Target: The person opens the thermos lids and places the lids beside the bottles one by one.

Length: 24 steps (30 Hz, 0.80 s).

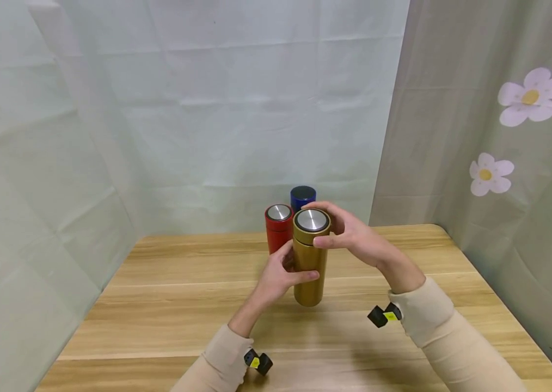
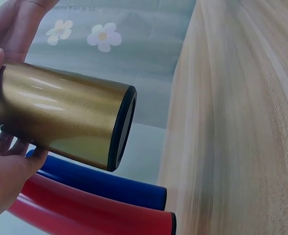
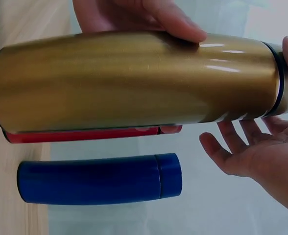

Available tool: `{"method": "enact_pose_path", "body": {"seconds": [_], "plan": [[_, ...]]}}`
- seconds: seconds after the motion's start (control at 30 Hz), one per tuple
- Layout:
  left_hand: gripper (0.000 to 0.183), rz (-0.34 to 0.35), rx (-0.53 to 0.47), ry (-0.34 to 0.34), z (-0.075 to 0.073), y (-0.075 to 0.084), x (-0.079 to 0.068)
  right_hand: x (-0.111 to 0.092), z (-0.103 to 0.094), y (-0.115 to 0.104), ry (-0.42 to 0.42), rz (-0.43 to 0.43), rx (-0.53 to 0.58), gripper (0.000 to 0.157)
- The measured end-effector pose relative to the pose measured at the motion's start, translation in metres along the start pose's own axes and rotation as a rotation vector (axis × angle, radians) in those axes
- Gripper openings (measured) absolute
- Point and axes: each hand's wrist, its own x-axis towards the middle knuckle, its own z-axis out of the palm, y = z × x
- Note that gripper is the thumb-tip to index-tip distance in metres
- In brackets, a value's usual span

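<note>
A gold thermos flask (image 1: 309,291) with a silver-topped lid (image 1: 312,220) is held upright above the wooden table; its dark base shows off the surface in the left wrist view. My left hand (image 1: 276,276) grips the middle of its body, thumb across the near side. Around the lid my right hand (image 1: 359,239) curls, with the thumb in front and the fingers behind. Just behind the gold flask stand a red thermos flask (image 1: 278,231) and a blue thermos flask (image 3: 95,180), both on the table. The gold flask partly covers the red one in the right wrist view.
The wood-grain table (image 1: 173,316) reaches back to a pale hanging curtain (image 1: 237,120). On the right hangs a grey-green curtain with white flowers (image 1: 531,98). Small black devices (image 1: 258,361) sit at both sleeve cuffs.
</note>
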Motion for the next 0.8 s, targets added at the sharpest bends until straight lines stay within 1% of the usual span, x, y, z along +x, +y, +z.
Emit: {"method": "enact_pose_path", "body": {"seconds": [0.1,0.2,0.3,0.4,0.47,0.57,0.67,0.8], "plan": [[0.071,-0.003,0.002,0.000,0.000,0.000,0.000,0.000,-0.002,0.000,-0.017,0.004,-0.008,0.067],[0.071,-0.003,-0.002,0.006,0.000,-0.001,0.000,-0.001,0.001,0.000,0.000,0.007,-0.014,0.071],[0.071,0.001,-0.018,0.014,0.000,-0.002,0.000,-0.001,0.008,0.000,0.066,0.011,-0.026,0.075],[0.071,0.002,-0.028,0.024,0.000,-0.003,0.000,0.000,0.018,0.001,0.163,0.009,-0.064,0.078],[0.071,0.001,-0.027,0.028,0.000,-0.003,0.001,0.001,0.025,0.001,0.224,0.008,-0.093,0.077],[0.071,-0.001,-0.023,0.033,0.000,-0.003,0.001,0.001,0.031,0.001,0.274,0.003,-0.113,0.073],[0.071,0.002,-0.024,0.035,0.000,-0.002,0.001,0.002,0.031,0.001,0.269,-0.003,-0.103,0.071],[0.071,0.012,-0.020,0.023,0.000,-0.002,0.002,0.002,0.022,0.000,0.187,-0.008,-0.037,0.069]]}}
